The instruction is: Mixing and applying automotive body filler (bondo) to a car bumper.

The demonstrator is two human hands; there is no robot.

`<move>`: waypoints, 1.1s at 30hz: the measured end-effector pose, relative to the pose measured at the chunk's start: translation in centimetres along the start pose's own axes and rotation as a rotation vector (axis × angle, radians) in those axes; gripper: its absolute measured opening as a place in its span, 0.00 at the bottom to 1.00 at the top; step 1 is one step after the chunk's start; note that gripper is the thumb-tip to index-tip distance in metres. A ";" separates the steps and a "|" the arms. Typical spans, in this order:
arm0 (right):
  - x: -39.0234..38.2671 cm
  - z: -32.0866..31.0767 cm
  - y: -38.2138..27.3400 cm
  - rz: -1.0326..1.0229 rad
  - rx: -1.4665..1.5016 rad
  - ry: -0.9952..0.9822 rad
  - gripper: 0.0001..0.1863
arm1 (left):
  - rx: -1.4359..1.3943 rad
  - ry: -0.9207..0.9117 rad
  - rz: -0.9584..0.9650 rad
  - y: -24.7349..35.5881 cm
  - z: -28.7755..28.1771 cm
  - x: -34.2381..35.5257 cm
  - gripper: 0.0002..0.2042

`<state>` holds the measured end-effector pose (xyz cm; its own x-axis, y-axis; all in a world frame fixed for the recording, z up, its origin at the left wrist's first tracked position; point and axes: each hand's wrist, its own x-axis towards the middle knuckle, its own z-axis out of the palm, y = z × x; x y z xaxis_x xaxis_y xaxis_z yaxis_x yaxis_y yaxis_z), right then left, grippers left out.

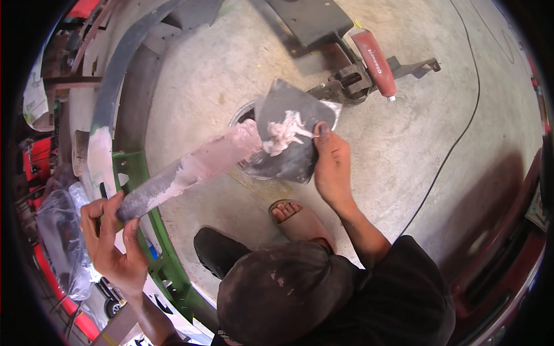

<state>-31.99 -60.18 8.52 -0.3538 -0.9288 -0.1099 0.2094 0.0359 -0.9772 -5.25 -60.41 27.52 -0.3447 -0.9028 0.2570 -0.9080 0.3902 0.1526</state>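
Note:
My left hand (118, 254) pinches one end of a long flat spreader (196, 164) between thumb and fingers. Pinkish body filler coats much of its length, and its far end meets the filler on a dark plate. That dark grey mixing plate (291, 166) is gripped at its right edge by my right hand (333, 170), thumb on top and the other fingers largely hidden beneath. A pale pink heap of filler (284, 134) lies on the plate's middle. Under the plate, a round can (241, 113) is mostly covered.
Along the left curves a grey bumper (109, 86) with a pink patch (100, 153) and a green section (167, 254). A red tube (375, 63) rests on a dark metal stand (352, 81). A black cable (456, 144) crosses the concrete floor. A dark cap (283, 288) fills the lower middle.

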 end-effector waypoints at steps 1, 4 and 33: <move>0.2 -0.8 -0.2 0.006 -0.038 0.033 0.24 | -0.003 0.000 -0.008 0.0 0.1 0.2 0.16; 1.4 -3.8 0.0 -0.006 -0.070 0.119 0.24 | 0.034 -0.121 -0.035 0.0 1.2 1.3 0.17; 0.4 2.1 0.3 0.125 0.366 0.049 0.21 | -1.287 -0.199 -0.591 6.8 16.6 -0.1 0.09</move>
<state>-30.10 -61.31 8.55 -0.3463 -0.9066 -0.2411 0.5616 0.0056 -0.8274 -15.28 -60.63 12.70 -0.1234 -0.9555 -0.2679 -0.1202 -0.2535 0.9598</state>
